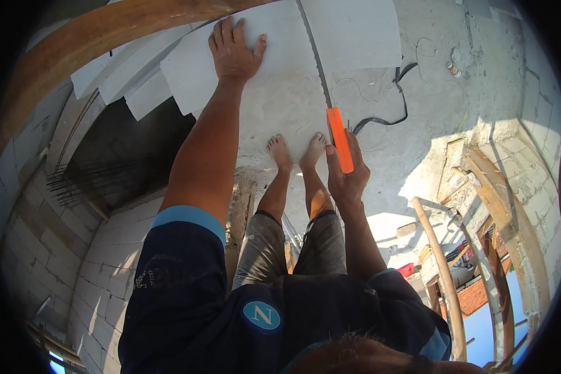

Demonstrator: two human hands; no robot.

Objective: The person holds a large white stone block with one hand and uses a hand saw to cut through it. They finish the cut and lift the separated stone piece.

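Note:
My left hand [236, 55] lies spread on a pale grey-white board [187, 65], just left of a saw cut. My right hand [348, 174] grips the orange handle [340, 137] of a hand saw; its toothed blade [313, 47] runs up into the board, which continues to the right [361, 31]. Further pale boards [115, 75] overlap at the left. My bare feet stand on the dusty concrete below.
A curved-looking wooden beam [68, 47] crosses the upper left. Dark rebar [75, 184] sticks out beside a shadowed opening. A black strap [405, 106] lies on the concrete floor [442, 93]. Block walls flank both sides; timber poles [436, 249] stand at the lower right.

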